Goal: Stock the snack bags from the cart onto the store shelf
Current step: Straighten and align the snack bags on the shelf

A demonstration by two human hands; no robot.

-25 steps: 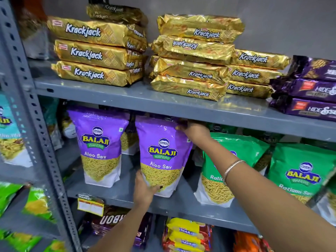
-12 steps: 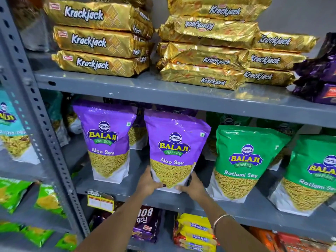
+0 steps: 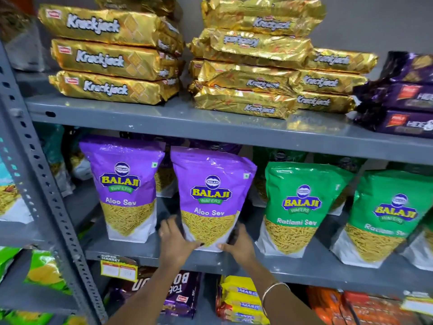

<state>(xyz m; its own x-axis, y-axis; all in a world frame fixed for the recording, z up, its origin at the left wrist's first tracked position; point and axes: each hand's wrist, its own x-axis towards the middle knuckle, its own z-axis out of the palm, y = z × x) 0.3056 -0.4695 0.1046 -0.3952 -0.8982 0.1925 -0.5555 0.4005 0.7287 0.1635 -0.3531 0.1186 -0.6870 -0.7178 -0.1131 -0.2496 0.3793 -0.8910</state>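
A purple Balaji Aloo Sev bag (image 3: 212, 198) stands upright on the grey middle shelf (image 3: 304, 270), near its front edge. My left hand (image 3: 174, 242) grips its lower left corner and my right hand (image 3: 239, 245) grips its lower right corner. A second purple Aloo Sev bag (image 3: 124, 191) stands just to its left, apart from it. Two green Ratlami Sev bags (image 3: 297, 209) (image 3: 384, 221) stand to the right. More bags sit behind these, mostly hidden. The cart is out of view.
The upper shelf (image 3: 164, 118) holds stacks of gold Krackjack packs (image 3: 112, 59) and purple biscuit packs (image 3: 405, 99). A perforated grey upright (image 3: 44, 184) bounds the left side. Biscuit packs (image 3: 241, 301) fill the shelf below, and a price tag (image 3: 118, 268) hangs on the shelf edge.
My right hand came down from the bag's top to its lower right corner. The bag now stands straighter between both hands. The camera has moved closer.
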